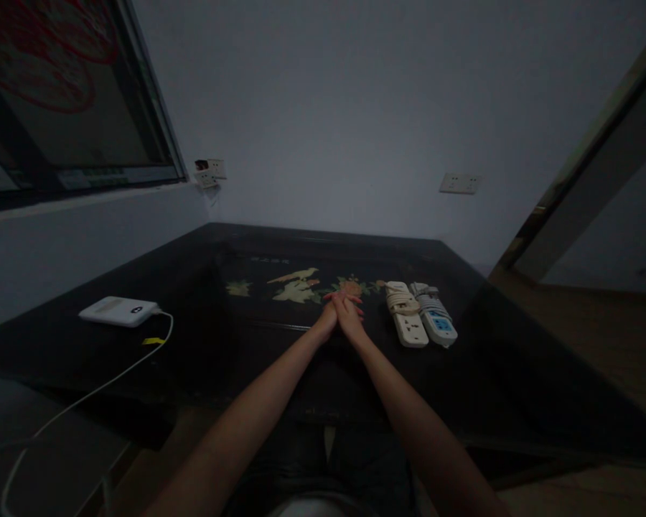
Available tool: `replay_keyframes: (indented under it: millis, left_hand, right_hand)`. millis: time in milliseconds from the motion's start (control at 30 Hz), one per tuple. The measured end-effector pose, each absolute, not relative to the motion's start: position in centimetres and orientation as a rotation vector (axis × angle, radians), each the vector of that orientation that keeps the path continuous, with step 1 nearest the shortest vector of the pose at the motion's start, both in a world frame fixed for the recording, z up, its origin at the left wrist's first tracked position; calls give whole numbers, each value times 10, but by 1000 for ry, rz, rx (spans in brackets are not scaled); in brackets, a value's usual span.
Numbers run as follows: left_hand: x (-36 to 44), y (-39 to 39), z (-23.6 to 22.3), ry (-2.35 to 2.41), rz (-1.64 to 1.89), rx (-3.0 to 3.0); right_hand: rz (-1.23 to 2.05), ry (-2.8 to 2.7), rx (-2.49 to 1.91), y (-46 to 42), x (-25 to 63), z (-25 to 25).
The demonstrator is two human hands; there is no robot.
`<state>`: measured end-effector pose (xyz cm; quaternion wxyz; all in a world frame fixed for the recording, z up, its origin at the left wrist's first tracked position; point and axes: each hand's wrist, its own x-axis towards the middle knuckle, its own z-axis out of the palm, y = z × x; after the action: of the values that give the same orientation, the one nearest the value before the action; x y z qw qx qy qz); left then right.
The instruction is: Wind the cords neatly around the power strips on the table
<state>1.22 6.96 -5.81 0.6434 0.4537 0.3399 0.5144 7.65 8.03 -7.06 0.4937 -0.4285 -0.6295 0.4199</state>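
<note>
My left hand (328, 317) and my right hand (349, 316) rest together on the dark table, their fingers interlaced. The fingers look stretched out and spread between one another, and no object shows in either hand. Just right of my right hand lies a white power strip (410, 330) with its cord wound around one end. Beside it is a second power strip (439, 325) with a blue socket face, its grey cord also wrapped. Far to the left of my left hand lies a white power bank (115, 311) with a white cable (102, 388) plugged into it.
The black table (204, 359) bears a bird-and-flower picture (296, 287) beyond my hands. A yellow tag (153, 341) sits near the cable, which hangs over the left edge. Wall sockets (459, 184) are behind the table. A window (75, 93) is at the left.
</note>
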Motion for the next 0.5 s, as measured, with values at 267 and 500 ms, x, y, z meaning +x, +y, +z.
replay_keyframes:
  millis: [267, 500]
  left_hand:
    - [13, 69, -58, 777, 1173, 1033]
    - [12, 71, -59, 762, 1176, 1034]
  right_hand:
    - [1005, -1513, -1067, 80, 75, -69]
    - [982, -1517, -1060, 82, 75, -73]
